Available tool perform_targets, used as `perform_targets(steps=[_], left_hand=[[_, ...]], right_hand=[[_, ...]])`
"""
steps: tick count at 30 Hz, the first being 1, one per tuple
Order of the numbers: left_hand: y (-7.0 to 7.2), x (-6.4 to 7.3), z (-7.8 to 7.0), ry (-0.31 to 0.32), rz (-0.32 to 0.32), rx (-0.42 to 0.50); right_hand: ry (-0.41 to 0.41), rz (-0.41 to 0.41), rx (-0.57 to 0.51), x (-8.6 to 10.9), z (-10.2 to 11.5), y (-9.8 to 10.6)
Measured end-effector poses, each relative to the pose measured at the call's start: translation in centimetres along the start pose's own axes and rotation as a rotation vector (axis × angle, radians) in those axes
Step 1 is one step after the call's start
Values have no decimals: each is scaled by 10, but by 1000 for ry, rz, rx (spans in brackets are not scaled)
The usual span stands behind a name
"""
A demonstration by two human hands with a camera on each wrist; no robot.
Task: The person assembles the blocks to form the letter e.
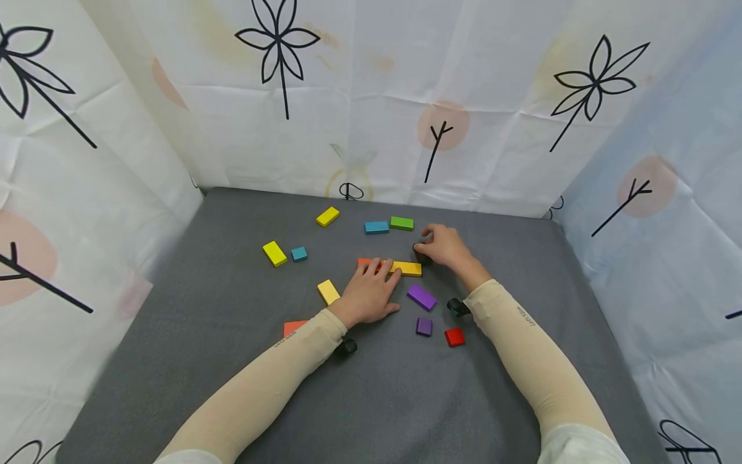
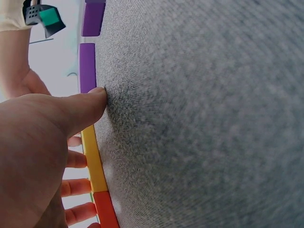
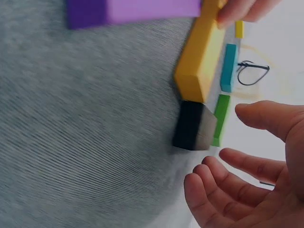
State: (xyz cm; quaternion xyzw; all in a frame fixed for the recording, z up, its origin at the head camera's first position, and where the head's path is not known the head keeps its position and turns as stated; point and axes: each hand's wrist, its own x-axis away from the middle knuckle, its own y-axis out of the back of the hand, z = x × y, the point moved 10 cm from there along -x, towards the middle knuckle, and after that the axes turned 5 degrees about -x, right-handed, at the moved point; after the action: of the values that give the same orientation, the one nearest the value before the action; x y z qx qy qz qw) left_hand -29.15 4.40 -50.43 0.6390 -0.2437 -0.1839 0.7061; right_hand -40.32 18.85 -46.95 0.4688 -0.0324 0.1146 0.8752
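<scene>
My left hand [image 1: 371, 293] lies spread with its fingertips on a row of an orange block [image 2: 105, 209] and a longer yellow block [image 1: 408, 269]. Its thumb is stretched out toward the grey cloth in the left wrist view. At the right end of the yellow block a small black block [image 3: 190, 126] stands against it. My right hand [image 3: 251, 175] is just beside the black block, thumb and fingers parted around a gap, nothing gripped between them. From the head, the right hand partly covers that block.
Behind the row lie a blue block [image 1: 377, 227] and a green block [image 1: 402, 223]. Purple blocks [image 1: 421, 297] and a red block [image 1: 455, 337] lie nearer me. Several yellow, blue and orange pieces, such as a yellow block [image 1: 275, 254], lie left. Printed curtains surround the grey table [image 1: 406, 406].
</scene>
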Motion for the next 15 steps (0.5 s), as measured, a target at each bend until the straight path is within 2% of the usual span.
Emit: perform_targets(steps=[6,15], left_hand=[[2,1,-1,-3,-5,10],[0,0,-1,1,-6,19]], right_hand=[[48,-50,-12,-7,9,17],[86,-39,-7,-22,21,28]])
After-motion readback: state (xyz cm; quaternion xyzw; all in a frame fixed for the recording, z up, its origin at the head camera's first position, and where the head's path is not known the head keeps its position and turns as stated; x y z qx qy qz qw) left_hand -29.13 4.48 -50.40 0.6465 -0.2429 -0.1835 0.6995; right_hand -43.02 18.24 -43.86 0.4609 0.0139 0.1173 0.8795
